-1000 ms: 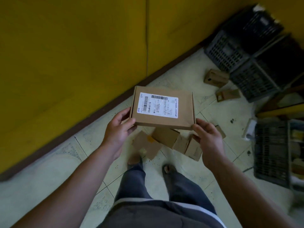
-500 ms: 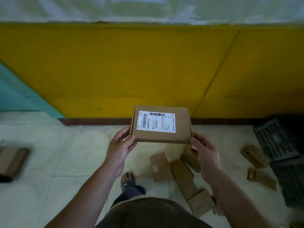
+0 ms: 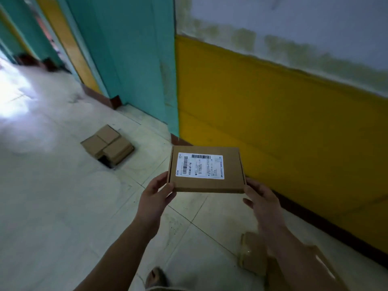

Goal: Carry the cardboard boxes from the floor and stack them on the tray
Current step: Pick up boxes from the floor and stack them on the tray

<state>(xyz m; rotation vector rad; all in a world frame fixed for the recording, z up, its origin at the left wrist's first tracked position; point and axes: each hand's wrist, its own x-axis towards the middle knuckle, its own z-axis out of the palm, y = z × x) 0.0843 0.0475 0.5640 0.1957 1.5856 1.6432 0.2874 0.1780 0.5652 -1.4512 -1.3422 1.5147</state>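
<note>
I carry a flat cardboard box (image 3: 206, 181) with a white shipping label, held level in front of me. My left hand (image 3: 156, 193) grips its near-left corner, thumb on top. My right hand (image 3: 261, 201) holds its near-right corner from the side. Ahead to the left, a low stack of cardboard boxes (image 3: 108, 144) lies on a dark tray (image 3: 105, 161) on the tiled floor; only a dark corner of the tray shows. Loose cardboard boxes (image 3: 253, 254) lie on the floor at the bottom right, partly hidden by my right arm.
A yellow and white wall (image 3: 283, 101) runs along the right. A teal pillar (image 3: 142, 66) stands ahead beside a doorway. Bright light washes the floor at the far left. My foot (image 3: 156, 277) shows at the bottom edge.
The view has swung left: the crates and most loose boxes have left the frame, and the stack on the tray has come into view ahead. Both hands keep the same hold on the box.
</note>
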